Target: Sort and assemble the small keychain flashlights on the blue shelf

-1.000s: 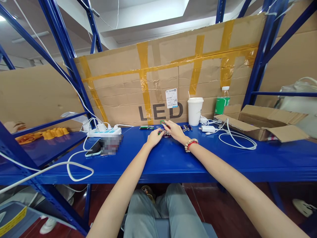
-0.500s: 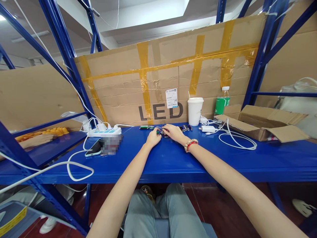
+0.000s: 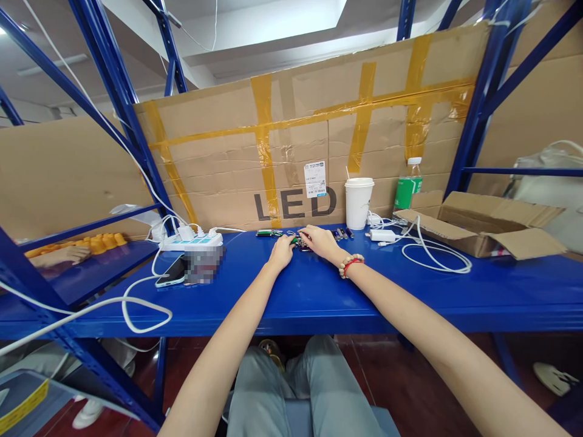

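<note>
My left hand is over the blue shelf top, its fingers closed on a small green piece with shiny metal beside it. Bent close against it, my right hand has its fingertips down among small metal parts, partly hidden under the fingers; what it grips is too small to make out. Left of the hands lies a slim green-and-black item with a metal end. To the right are several short dark cylinders in a row.
A white cup, a green-labelled bottle, a white charger with cable and an open cardboard box stand right. Left are a power strip and a phone. Taped cardboard walls the back. Another person's hand is far left.
My left hand has shifted slightly left and its fingers have turned a little around the green piece. My right hand stays almost where it was.
</note>
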Tool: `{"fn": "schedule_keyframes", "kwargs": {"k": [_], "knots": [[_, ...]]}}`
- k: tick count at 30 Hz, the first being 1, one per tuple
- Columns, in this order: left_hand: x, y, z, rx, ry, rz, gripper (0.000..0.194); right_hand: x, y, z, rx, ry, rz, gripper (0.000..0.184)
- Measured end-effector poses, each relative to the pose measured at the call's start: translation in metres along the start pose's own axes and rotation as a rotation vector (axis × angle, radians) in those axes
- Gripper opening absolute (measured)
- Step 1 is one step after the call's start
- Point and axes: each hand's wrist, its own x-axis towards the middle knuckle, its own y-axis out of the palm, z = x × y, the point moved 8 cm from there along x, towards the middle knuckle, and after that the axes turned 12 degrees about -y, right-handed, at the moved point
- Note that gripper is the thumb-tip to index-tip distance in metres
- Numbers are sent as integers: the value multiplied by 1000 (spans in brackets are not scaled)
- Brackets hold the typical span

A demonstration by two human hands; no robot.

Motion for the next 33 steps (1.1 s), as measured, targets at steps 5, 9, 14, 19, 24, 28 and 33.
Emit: {"fn": "schedule_keyframes", "kwargs": {"k": [5,9,14,19,24,28,33], "knots": [[-2,-6,-2,48,-1,-18,35,-1,-1,0,-11,13,7,30],[-2,-6,-5,54,26,-25,32,-1,0,-1,-30,16,5,30],[0,-4,-7,48,71,-44,31,-1,2,-4,-38,30,22,30],[0,-6,-9,28,115,-77,30,-2,2,-4,-31,60,39,31],[-1,-11,-9,15,114,-120,30,-1,2,-5,-25,70,39,31],[-5,-18,-10,16,97,-164,30,-2,2,-9,6,92,9,30],[-9,-25,-11,32,46,-196,26,-8,-3,-27,156,286,-139,30]]}}
